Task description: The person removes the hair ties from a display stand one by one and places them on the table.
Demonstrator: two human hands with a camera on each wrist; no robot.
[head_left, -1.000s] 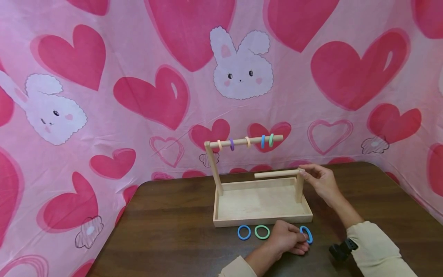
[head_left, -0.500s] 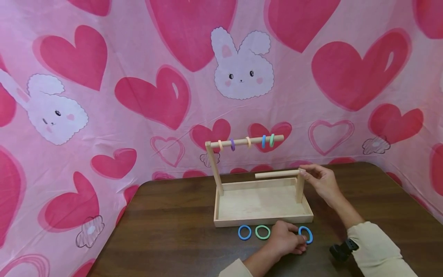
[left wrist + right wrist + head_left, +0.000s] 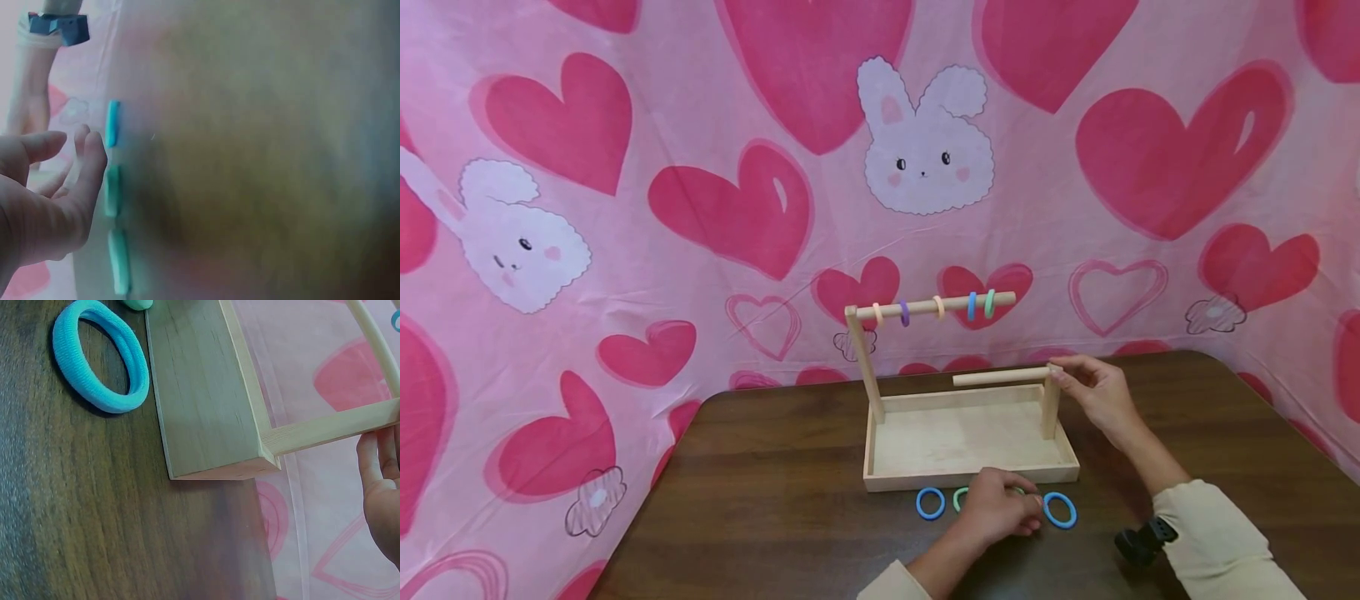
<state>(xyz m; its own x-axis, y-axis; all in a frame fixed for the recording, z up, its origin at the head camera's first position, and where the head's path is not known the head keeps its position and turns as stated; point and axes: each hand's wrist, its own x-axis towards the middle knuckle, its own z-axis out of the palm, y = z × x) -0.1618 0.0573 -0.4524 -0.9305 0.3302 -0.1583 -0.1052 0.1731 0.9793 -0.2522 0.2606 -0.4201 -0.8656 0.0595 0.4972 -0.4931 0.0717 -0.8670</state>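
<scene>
My left hand (image 3: 1000,510) hovers over the row of hair ties in front of the wooden rack, its fingers loosely bent with nothing between them. Just right of its fingertips lies a blue hair tie (image 3: 1060,510), also seen in the right wrist view as a fuzzy blue loop (image 3: 69,350). Two green hair ties, an upper one (image 3: 112,190) and a lower one (image 3: 119,261), show in the left wrist view; the hand partly hides them from the head. Another blue hair tie (image 3: 930,504) lies at left. My right hand (image 3: 1097,396) grips the top of the rack's short post (image 3: 1049,408).
The rack's tray (image 3: 970,481) stands on the brown table (image 3: 760,500). Its tall bar (image 3: 921,307) carries several coloured hair ties; the lower bar (image 3: 992,377) is bare. A pink heart-print cloth (image 3: 715,108) hangs behind.
My left hand has let go of the right blue hair tie and drawn back to the left, over the green ones. That blue tie now lies flat. The right hand stays put.
</scene>
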